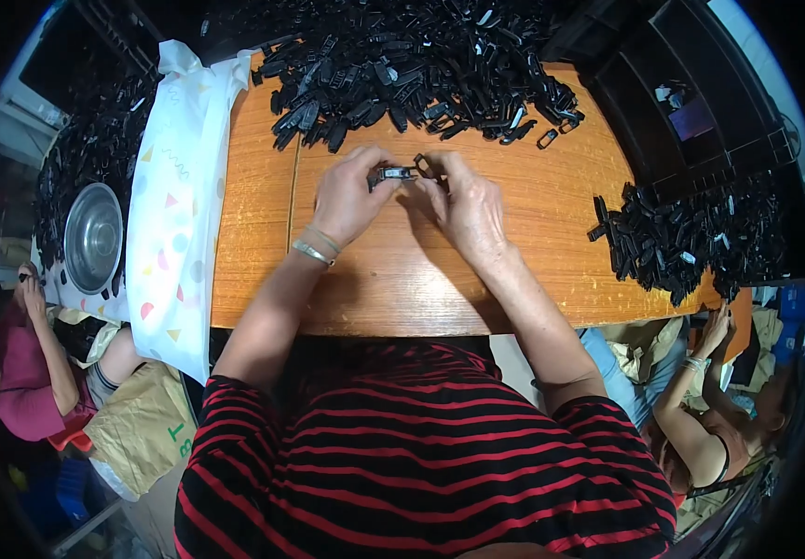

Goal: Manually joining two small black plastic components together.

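Over the wooden table (365, 279), my left hand (345, 197) pinches a small black plastic piece (393, 173) with a pale shiny face. Close to its right end, a small black loop-shaped frame (422, 165) is held between the thumb and fingers of my right hand (470, 212). The two parts meet or nearly meet; I cannot tell whether they are joined. Beyond my hands lies a large pile of similar black plastic parts (393, 79), with a single loose black frame (547, 139) at its right edge.
Another heap of black parts (677, 238) lies on the right, beside a black crate (701, 102). A white patterned sheet (171, 214) covers a strip at left, next to a metal bowl (93, 239). One person (34, 373) sits at left, another (710, 419) at right.
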The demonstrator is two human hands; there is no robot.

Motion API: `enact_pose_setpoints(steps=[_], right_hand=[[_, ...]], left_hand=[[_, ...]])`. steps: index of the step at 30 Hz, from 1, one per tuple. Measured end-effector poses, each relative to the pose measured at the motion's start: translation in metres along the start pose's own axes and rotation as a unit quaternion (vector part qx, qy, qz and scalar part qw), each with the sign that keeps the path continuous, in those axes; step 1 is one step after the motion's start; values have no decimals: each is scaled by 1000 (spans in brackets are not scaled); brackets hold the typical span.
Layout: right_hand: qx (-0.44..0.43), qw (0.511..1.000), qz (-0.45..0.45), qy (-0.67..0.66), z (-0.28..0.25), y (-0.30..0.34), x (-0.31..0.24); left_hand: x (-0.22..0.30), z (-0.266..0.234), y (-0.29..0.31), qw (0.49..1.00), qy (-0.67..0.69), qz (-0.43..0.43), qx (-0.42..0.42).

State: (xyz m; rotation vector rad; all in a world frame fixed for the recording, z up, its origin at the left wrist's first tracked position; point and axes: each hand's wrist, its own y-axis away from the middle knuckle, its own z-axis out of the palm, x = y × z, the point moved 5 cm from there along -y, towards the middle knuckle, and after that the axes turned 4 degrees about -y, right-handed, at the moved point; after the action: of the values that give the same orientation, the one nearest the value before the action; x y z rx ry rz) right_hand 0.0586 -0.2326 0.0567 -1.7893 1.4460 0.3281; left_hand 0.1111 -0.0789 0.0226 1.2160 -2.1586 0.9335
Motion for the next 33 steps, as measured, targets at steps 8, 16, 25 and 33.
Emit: enact_pose_setpoints(steps=[8, 16, 25, 33], right_hand=[[-13, 972, 85, -218, 18, 13, -10], [-13, 988, 36, -147, 4, 12, -23], [0, 993, -6, -114, 0, 11, -31], [51, 992, -76, -84, 10, 26, -32]], left_hand=[[4, 2, 25, 851, 501, -157, 17], [6, -2, 37, 855, 488, -170, 42], [17, -13, 39, 918, 380, -109, 29], [25, -7, 55, 941, 321, -82, 71]])
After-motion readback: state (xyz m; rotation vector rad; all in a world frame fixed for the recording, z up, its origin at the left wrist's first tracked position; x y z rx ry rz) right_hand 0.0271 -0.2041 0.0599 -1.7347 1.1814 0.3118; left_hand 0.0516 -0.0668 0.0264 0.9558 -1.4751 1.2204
